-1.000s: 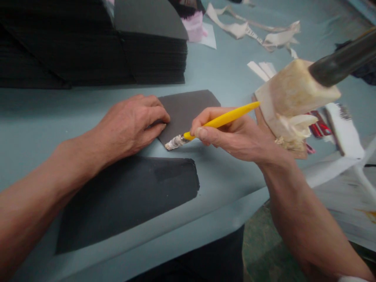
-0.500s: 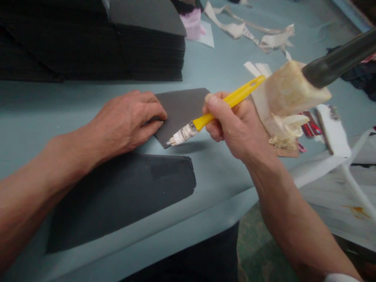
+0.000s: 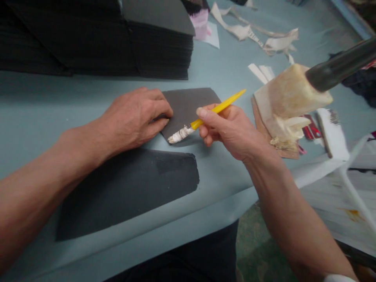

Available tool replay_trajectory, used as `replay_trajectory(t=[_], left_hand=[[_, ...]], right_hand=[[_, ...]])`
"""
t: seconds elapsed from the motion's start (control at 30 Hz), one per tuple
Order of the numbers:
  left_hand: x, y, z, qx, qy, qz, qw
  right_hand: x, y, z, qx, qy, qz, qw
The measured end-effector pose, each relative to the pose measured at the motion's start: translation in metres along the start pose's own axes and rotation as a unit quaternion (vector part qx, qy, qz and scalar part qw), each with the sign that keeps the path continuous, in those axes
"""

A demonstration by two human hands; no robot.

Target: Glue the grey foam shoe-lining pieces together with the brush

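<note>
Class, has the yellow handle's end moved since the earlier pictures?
Yes: the yellow handle's end has shifted left in view, now clear of the pale block it overlapped before.

Beyond the right hand's grip (image 3: 226, 127) lie a pink cloth (image 3: 199, 27), white paper (image 3: 214, 37) and twisted pale strips (image 3: 280, 42), with a red object (image 3: 313, 130) off to its right.

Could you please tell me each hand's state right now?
Left hand: curled against the gray sheet; whether it grips cannot be told.
Right hand: closed, holding the yellow brush.
</note>
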State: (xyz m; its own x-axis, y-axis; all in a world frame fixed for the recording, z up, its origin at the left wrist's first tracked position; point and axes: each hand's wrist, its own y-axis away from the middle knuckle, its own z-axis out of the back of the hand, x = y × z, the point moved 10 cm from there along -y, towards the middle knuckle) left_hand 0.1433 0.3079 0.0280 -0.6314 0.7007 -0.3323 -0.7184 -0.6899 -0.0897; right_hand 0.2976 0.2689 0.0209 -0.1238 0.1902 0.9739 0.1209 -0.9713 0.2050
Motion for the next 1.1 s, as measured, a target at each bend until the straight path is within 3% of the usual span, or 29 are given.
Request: replay_trajectory(t=[0.17, 0.43, 0.7, 0.97, 1.1], left_hand=[[-0.002, -0.001, 0.000, 0.005, -0.011, -0.003, 1.000], [0.000, 0.000, 0.000, -0.012, -0.010, -0.020, 1.000], [-0.004, -0.001, 0.000, 0.002, -0.023, -0.010, 1.000], [-0.004, 0.000, 0.001, 0.005, -0.031, -0.013, 0.999], [-0.004, 0.000, 0.000, 0.007, -0.031, -0.013, 0.999]], right_hand=[[-0.002, 0.001, 0.004, -0.008, 0.009, -0.002, 1.000], [0.011, 0.000, 0.013, -0.044, 0.044, 0.061, 0.996], [0.013, 0.002, -0.003, -0.023, 0.083, 0.072, 0.994], [0.029, 0.006, 0.013, -0.088, 0.105, 0.102, 0.985], [0.027, 0.006, 0.002, -0.075, 0.096, 0.102, 0.987]])
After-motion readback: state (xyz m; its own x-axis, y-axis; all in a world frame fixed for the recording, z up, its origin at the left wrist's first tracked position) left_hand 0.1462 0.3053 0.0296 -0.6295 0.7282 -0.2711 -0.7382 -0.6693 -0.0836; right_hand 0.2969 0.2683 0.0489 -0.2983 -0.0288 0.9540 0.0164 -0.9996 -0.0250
